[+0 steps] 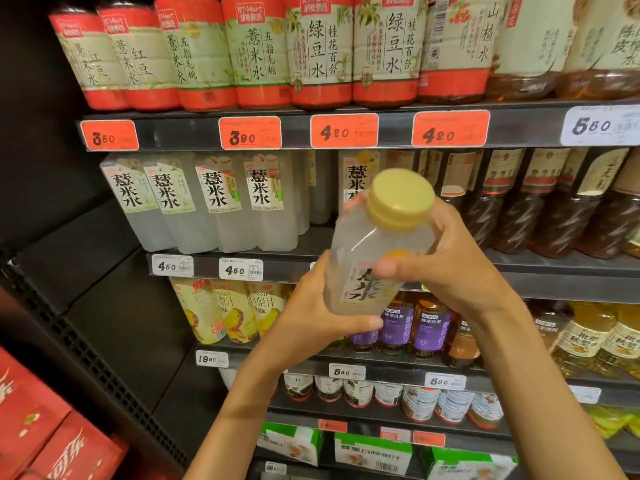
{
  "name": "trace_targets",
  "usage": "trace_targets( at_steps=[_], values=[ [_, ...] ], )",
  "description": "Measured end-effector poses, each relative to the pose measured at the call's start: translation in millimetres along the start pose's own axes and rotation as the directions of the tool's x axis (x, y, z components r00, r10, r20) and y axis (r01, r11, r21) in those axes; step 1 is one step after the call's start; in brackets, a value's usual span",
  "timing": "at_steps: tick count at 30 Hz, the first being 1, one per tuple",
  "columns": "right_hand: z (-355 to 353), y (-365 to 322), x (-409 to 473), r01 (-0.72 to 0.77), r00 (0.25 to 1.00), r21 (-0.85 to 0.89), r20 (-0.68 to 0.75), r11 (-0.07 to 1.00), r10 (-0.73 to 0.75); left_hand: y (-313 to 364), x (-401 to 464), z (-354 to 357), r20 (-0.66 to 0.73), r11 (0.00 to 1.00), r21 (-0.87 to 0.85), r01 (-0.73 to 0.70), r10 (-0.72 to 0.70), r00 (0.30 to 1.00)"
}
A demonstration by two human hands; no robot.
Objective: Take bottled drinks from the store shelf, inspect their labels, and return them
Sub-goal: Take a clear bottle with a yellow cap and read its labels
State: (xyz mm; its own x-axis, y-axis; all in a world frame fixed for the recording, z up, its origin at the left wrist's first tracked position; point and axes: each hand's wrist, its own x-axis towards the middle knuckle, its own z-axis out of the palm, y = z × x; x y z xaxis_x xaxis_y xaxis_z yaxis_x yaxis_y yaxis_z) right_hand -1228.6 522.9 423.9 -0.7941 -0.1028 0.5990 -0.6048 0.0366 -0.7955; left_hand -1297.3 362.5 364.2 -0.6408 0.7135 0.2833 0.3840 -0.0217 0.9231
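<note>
I hold a cloudy white bottle (363, 258) with a yellow cap in front of the shelves, tilted toward me. Its white label with large black characters faces me. My left hand (311, 317) grips the bottle's base from below, thumb across the bottom edge. My right hand (446, 258) wraps the bottle's upper right side, its thumb pressed on the label. Matching cloudy bottles (214, 202) stand in a row on the second shelf (554, 265), with a gap behind the held bottle.
Red-labelled bottles (256, 53) fill the top shelf above orange price tags (343, 131). Dark tea bottles (540, 202) stand to the right. Juice and purple-labelled bottles (398, 323) sit lower. Red drink cartons (45, 431) are stacked bottom left.
</note>
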Motion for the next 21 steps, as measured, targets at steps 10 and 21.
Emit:
trace_targets(
  at_steps=[10, 21],
  values=[
    [-0.7, 34.2, 24.1, -0.190, 0.950, 0.488, -0.128, 0.852, 0.285, 4.0, -17.8, 10.0, 0.057, 0.970, -0.206, 0.126, -0.117, 0.992],
    [5.3, 55.7, 24.0, -0.198, 0.912, 0.612, -0.171, 0.766, 0.372, -9.5, -22.7, 20.9, -0.070, 0.829, -0.520, 0.206, -0.282, 0.957]
  ],
)
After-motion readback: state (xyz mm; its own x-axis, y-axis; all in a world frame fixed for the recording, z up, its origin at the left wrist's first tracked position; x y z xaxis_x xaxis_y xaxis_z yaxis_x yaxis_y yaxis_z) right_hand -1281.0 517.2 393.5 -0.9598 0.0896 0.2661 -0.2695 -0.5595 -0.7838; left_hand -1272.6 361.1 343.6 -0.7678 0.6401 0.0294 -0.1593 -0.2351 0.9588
